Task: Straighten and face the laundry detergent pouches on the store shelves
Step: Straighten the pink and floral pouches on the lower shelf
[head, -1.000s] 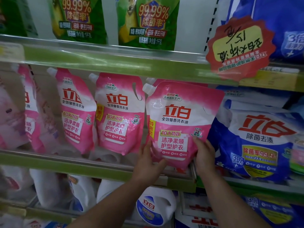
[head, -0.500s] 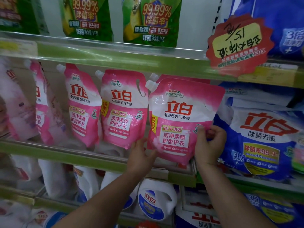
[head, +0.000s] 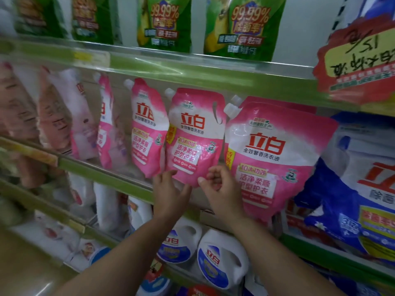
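Pink detergent pouches stand in a row on the middle shelf (head: 119, 180). The middle pink pouch (head: 192, 137) leans a little to the left. My left hand (head: 171, 191) holds its lower left corner, thumb in front and fingers under the bottom. At its lower right corner my right hand (head: 222, 189) pinches it with curled fingers and thumb. The large pink pouch (head: 271, 159) just to the right faces front and stands free of both hands. To the left stand another pink pouch (head: 145, 133) and several turned sideways (head: 104, 124).
Green pouches (head: 241, 28) line the top shelf. A blue detergent bag (head: 359, 189) sits right of the pink row, under a red price sign (head: 359, 60). White jugs (head: 218, 261) fill the shelf below my arms. A clear rail (head: 192, 67) edges the upper shelf.
Both hands let go of the large right pouch and moved left to the bottom of the middle pouch. The view swung, showing more of the left shelves.
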Available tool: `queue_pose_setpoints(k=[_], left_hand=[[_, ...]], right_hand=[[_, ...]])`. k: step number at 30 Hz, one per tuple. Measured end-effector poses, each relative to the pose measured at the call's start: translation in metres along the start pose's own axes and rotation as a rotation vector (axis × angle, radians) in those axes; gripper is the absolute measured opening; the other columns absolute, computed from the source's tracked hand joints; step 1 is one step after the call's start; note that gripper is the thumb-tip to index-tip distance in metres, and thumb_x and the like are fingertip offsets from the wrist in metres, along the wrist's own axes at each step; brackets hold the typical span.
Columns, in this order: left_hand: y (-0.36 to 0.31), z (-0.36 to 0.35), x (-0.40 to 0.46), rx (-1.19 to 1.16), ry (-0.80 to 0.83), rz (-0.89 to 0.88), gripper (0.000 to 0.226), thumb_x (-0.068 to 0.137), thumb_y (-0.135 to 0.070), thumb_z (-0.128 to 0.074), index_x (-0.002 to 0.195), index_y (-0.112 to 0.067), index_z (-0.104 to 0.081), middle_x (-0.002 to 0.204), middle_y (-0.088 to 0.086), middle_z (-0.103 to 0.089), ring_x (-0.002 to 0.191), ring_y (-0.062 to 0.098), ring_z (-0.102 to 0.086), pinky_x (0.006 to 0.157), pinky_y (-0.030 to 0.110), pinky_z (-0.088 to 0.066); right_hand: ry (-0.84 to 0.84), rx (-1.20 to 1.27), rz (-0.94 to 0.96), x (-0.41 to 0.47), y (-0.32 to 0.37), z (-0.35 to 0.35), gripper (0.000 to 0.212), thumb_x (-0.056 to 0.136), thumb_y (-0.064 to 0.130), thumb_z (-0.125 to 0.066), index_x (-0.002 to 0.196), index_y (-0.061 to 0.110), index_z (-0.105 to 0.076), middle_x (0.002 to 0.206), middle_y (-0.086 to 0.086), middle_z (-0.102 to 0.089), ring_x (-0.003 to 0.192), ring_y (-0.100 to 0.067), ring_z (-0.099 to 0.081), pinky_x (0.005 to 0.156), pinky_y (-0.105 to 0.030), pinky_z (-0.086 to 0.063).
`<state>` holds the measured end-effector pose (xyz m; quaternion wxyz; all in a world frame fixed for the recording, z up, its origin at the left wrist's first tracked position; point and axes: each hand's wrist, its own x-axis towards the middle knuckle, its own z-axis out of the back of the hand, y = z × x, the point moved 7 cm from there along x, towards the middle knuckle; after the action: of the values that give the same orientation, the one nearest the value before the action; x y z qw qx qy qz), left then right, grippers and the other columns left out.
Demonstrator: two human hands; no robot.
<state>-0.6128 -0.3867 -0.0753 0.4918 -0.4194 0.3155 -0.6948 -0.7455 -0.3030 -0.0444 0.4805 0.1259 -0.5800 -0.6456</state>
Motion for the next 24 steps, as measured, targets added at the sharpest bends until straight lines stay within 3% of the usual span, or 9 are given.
queue_pose_setpoints(k=[3,6,10,13,15,19,24], left_hand=[[0.009,0.016,0.003,0.021,-0.049,0.032,0.059,0.083,-0.025,-0.070,0.134,-0.009,-0.045,0.134,0.014,-0.039,0.121,0.027,-0.043,0.102,0.038,-0.040],[0.020,0.025,0.008,0.026,-0.036,0.060,0.072,0.083,-0.032,-0.070,0.141,-0.009,-0.034,0.139,0.015,-0.035,0.127,0.032,-0.040,0.103,0.048,-0.041],[0.032,0.033,0.022,0.023,0.011,0.072,0.089,0.083,-0.040,-0.069,0.150,-0.012,-0.017,0.150,0.014,-0.025,0.136,0.032,-0.032,0.107,0.045,-0.037],[0.036,0.036,0.041,0.026,0.036,0.083,0.096,0.082,-0.044,-0.070,0.152,-0.015,-0.010,0.151,0.015,-0.024,0.138,0.033,-0.030,0.109,0.046,-0.035],[0.037,0.038,0.055,0.018,0.039,0.074,0.099,0.081,-0.045,-0.071,0.153,-0.016,-0.009,0.151,0.016,-0.024,0.139,0.034,-0.030,0.109,0.048,-0.034],[0.040,0.041,0.078,0.004,0.057,0.012,0.104,0.079,-0.043,-0.074,0.153,-0.016,-0.006,0.154,0.015,-0.019,0.143,0.035,-0.023,0.112,0.051,-0.031],[0.052,0.041,0.098,0.050,0.115,-0.016,0.112,0.074,-0.044,-0.077,0.153,-0.014,-0.004,0.155,0.019,-0.017,0.144,0.036,-0.019,0.113,0.049,-0.028]], right_hand=[[0.147,-0.053,-0.055,0.002,-0.004,-0.027,0.027,0.082,0.037,-0.068,0.102,0.031,-0.052,0.095,0.016,-0.057,0.085,0.004,-0.055,0.063,-0.007,-0.041],[0.196,-0.053,-0.102,0.008,-0.003,-0.048,0.039,0.084,0.040,-0.067,0.116,0.027,-0.050,0.106,0.012,-0.055,0.098,-0.006,-0.054,0.077,-0.018,-0.045],[0.227,-0.051,-0.160,0.020,0.000,-0.072,0.044,0.086,0.040,-0.065,0.123,0.025,-0.047,0.119,0.007,-0.053,0.108,-0.012,-0.053,0.087,-0.028,-0.046],[0.198,-0.018,-0.198,0.036,0.006,-0.087,0.045,0.085,0.039,-0.065,0.123,0.025,-0.047,0.117,0.008,-0.053,0.109,-0.013,-0.054,0.091,-0.034,-0.049],[0.169,-0.014,-0.199,0.047,0.010,-0.096,0.049,0.085,0.039,-0.066,0.127,0.023,-0.047,0.113,0.011,-0.053,0.105,-0.010,-0.053,0.088,-0.032,-0.049],[0.133,0.006,-0.182,0.063,0.015,-0.117,0.042,0.087,0.034,-0.064,0.124,0.024,-0.048,0.095,0.026,-0.048,0.089,0.002,-0.050,0.068,-0.013,-0.038],[0.110,0.012,-0.216,0.076,0.007,-0.143,0.034,0.094,0.024,-0.055,0.128,0.024,-0.050,0.124,0.005,-0.059,0.109,-0.013,-0.056,0.082,-0.024,-0.044]])
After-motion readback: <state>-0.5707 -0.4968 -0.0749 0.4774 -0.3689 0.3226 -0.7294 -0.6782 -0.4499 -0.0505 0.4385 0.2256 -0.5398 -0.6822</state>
